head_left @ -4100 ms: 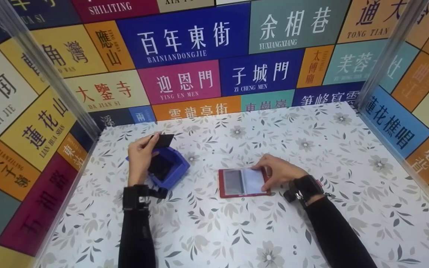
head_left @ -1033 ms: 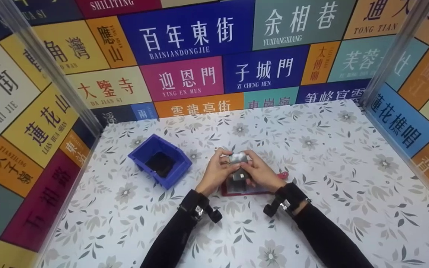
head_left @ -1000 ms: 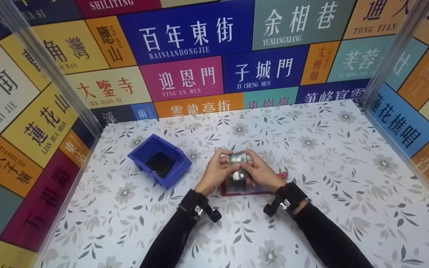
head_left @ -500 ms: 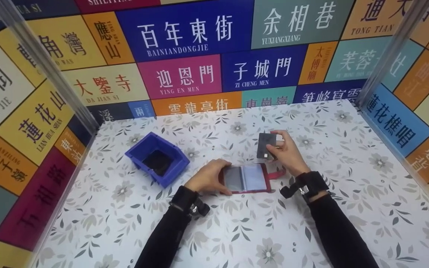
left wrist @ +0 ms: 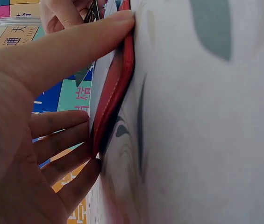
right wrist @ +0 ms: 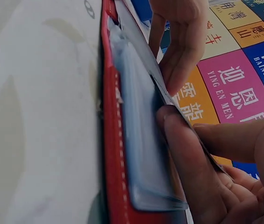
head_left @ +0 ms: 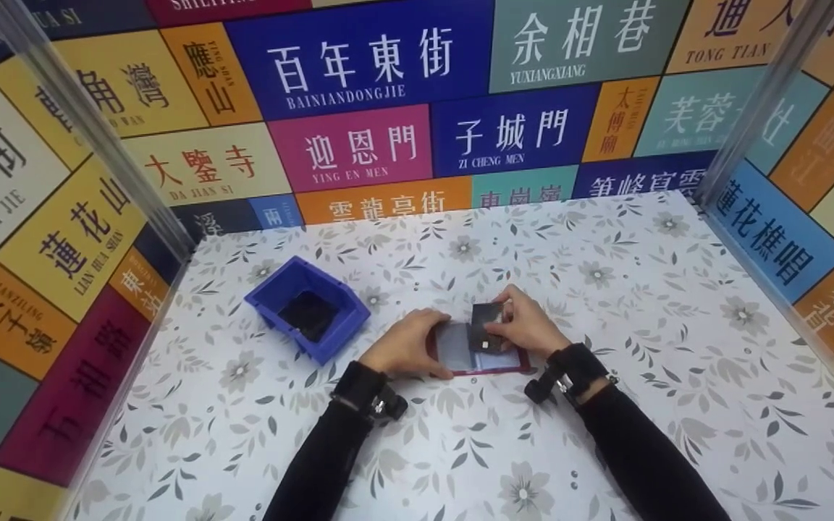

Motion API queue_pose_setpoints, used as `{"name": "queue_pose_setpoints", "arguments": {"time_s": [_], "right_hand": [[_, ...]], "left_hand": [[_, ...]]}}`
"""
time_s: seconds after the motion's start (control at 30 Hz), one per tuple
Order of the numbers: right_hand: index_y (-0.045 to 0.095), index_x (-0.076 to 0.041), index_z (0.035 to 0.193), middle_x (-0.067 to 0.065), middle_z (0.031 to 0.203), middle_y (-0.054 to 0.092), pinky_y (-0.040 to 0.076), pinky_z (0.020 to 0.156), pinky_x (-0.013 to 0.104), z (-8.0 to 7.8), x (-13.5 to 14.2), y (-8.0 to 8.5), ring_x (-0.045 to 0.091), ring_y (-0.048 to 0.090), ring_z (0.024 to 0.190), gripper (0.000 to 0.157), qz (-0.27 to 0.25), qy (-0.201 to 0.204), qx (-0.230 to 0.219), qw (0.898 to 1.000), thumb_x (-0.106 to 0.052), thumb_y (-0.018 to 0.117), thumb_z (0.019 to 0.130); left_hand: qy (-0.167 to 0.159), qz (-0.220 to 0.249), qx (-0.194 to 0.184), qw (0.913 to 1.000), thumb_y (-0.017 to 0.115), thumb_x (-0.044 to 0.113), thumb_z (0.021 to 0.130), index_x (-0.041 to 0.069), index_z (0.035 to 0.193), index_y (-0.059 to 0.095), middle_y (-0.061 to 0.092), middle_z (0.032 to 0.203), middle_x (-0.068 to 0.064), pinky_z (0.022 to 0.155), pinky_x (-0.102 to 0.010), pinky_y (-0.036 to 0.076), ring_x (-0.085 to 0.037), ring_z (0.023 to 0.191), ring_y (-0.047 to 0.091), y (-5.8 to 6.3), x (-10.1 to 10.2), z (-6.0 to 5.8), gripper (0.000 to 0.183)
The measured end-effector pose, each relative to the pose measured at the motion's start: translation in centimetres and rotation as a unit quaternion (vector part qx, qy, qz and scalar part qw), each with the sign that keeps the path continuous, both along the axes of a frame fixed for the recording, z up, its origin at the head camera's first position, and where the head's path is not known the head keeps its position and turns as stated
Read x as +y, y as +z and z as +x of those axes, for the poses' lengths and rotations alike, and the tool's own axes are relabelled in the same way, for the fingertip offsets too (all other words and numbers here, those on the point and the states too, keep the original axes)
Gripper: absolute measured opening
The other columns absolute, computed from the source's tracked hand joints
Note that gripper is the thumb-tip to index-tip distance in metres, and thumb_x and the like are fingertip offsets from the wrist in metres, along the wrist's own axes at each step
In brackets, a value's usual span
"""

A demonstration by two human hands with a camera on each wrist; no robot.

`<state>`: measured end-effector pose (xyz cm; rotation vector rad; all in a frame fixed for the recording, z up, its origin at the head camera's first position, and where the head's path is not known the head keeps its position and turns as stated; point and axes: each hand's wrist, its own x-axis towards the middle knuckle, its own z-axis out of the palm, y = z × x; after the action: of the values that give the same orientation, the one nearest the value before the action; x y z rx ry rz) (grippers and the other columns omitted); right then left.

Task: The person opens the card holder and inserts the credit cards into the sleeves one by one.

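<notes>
A red card holder (head_left: 453,346) with clear plastic sleeves lies spread on the table. My left hand (head_left: 404,347) grips its left side; in the left wrist view the thumb presses one edge of the red cover (left wrist: 117,84) and the fingertips touch another. Between thumb and fingers, my right hand (head_left: 531,327) pinches a black bank card (head_left: 483,317) with a small chip. The card is tilted over the middle and right sleeve. In the right wrist view it slants close above the clear sleeve (right wrist: 141,135); whether its edge is inside, I cannot tell.
A blue plastic bin (head_left: 346,322) stands left of the hands, with something flat and black (head_left: 308,315) inside. The flower-patterned table (head_left: 388,449) is bordered by colourful sign-printed walls (head_left: 359,61) at the back and both sides.
Earlier, my left hand lifted a black card from the bin, then both hands held a card. Since half a second ago, my right hand has brought the card left and down over the holder.
</notes>
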<state>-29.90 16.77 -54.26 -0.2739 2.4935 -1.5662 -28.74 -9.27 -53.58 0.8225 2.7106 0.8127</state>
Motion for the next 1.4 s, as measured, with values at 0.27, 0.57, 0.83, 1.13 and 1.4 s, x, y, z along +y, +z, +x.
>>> {"name": "queue_pose_setpoints", "arguments": {"time_s": [0.27,0.57,0.83,1.13,1.4], "right_hand": [[0.058,-0.002,0.113,0.001,0.063,0.060,0.053,0.045,0.025,0.3,-0.3,0.2,0.010,0.061,0.043,0.043,0.043,0.029,-0.021,0.998,-0.011,0.087,0.082],[0.073,-0.004,0.116,0.001,0.060,0.063,0.049,0.044,0.023,1.1,-1.8,0.5,0.008,0.058,0.042,0.047,0.092,0.008,0.023,0.996,-0.016,0.093,0.075],[0.076,0.004,0.111,0.004,0.064,0.072,0.048,0.047,0.021,2.0,-3.1,1.1,0.006,0.061,0.047,0.044,0.122,-0.011,0.097,0.988,-0.013,0.092,0.074],[0.075,0.004,0.117,0.008,0.070,0.074,0.053,0.048,0.022,2.7,-4.1,1.7,0.015,0.068,0.052,0.033,0.087,-0.010,0.017,0.996,-0.018,0.077,0.093],[0.074,0.003,0.118,0.015,0.087,0.077,0.063,0.062,0.033,3.0,-4.2,2.9,0.025,0.074,0.066,0.030,0.031,0.014,-0.038,0.999,-0.020,0.071,0.097]], "left_hand": [[0.005,0.003,-0.002,1.0000,0.099,0.038,0.063,0.011,0.149,0.053,0.061,0.139,-0.004,0.113,-0.037,0.046,-0.020,0.124,0.057,-0.3,-0.1,0.0,0.101],[0.001,0.008,0.004,1.0000,0.099,0.038,0.062,0.010,0.147,0.054,0.062,0.138,-0.003,0.111,-0.037,0.047,-0.019,0.122,0.058,-0.5,-0.1,0.1,0.100],[-0.002,0.005,0.015,0.9999,0.099,0.039,0.062,0.008,0.147,0.054,0.062,0.141,-0.007,0.114,-0.037,0.045,-0.023,0.128,0.057,-0.6,0.0,0.1,0.101],[-0.001,0.011,0.008,0.9999,0.099,0.040,0.063,0.009,0.148,0.054,0.060,0.144,-0.007,0.116,-0.039,0.043,-0.023,0.131,0.056,-0.7,-0.1,0.0,0.101],[0.002,0.023,0.002,0.9997,0.099,0.037,0.062,0.010,0.147,0.056,0.061,0.143,-0.005,0.116,-0.037,0.043,-0.022,0.130,0.057,-0.8,-0.2,-0.3,0.099]]}}
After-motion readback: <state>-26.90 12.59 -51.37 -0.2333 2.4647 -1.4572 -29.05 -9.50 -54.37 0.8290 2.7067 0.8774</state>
